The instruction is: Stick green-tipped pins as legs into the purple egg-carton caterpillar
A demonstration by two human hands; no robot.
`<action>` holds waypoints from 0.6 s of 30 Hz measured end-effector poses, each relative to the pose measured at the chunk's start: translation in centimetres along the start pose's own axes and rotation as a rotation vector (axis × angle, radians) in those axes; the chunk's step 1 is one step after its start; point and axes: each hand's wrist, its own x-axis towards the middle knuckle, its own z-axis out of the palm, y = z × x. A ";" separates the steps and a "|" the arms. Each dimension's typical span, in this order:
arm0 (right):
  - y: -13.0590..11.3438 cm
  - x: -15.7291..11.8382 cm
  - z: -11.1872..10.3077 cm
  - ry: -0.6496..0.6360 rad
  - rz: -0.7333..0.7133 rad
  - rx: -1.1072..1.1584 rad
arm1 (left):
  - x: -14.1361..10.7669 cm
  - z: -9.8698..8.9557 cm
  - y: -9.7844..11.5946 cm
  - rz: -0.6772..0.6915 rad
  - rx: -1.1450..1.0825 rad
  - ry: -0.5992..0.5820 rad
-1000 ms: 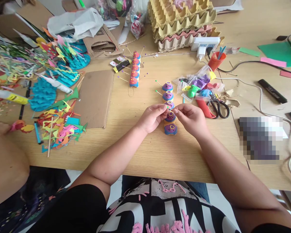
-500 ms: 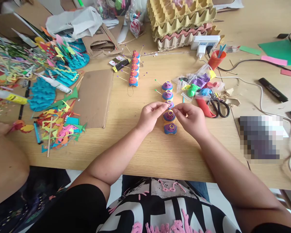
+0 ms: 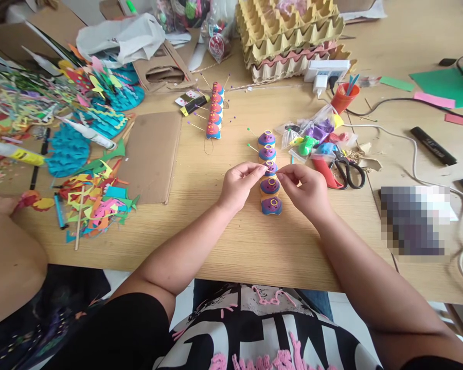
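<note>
Pinching a thin pale stick [image 3: 271,171] between them, head view: left hand [image 3: 239,184] and right hand [image 3: 304,189], closed thumb-to-finger, nearly level above purple-and-blue row of bumps [image 3: 270,186] standing on counter [image 3: 231,241]; forearms [image 3: 181,249] angled inward

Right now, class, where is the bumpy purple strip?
In the head view, the bumpy purple strip lies just right of centre, its middle between the left hand and the right hand, left of the plastic bags.

The left hand [image 3: 241,184] partly hides the middle purple bump [image 3: 272,167].
</note>
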 end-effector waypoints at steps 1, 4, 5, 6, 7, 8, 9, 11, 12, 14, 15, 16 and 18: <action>0.0 0.0 0.0 -0.003 -0.003 0.007 | 0.0 0.0 0.0 0.002 -0.003 0.007; 0.0 0.2 0.0 0.001 -0.004 0.047 | 0.0 -0.1 0.1 0.002 -0.027 0.017; 0.0 0.2 0.0 0.009 0.004 0.067 | 0.0 -0.1 0.1 -0.005 -0.028 0.013; 0.1 0.2 0.0 0.016 0.017 0.091 | 0.0 0.0 0.1 -0.015 -0.025 0.011; 0.2 0.3 0.0 0.021 0.034 0.117 | 0.0 0.0 0.0 -0.028 -0.023 0.014; 0.3 0.3 0.0 0.024 0.051 0.144 | 0.1 0.0 0.0 -0.042 -0.025 0.025; 0.5 0.3 0.0 0.025 0.066 0.169 | 0.1 0.0 0.0 -0.056 -0.031 0.040; 0.7 0.4 0.0 0.023 0.089 0.207 | 0.1 0.0 -0.1 -0.065 -0.047 0.072; 0.7 0.4 0.0 0.022 0.094 0.216 | 0.2 0.0 -0.1 -0.058 -0.050 0.075; 0.7 0.4 0.0 0.013 0.089 0.215 | 0.2 -0.2 -0.3 -0.026 -0.048 0.060; 0.6 0.3 0.0 0.008 0.082 0.209 | 0.2 -0.3 -0.3 -0.011 -0.045 0.050; 0.4 0.3 0.0 0.001 0.074 0.199 | 0.2 -0.4 -0.4 -0.003 -0.040 0.044; 0.2 0.3 0.0 -0.011 0.063 0.172 | 0.2 -0.5 -0.5 0.000 -0.020 0.044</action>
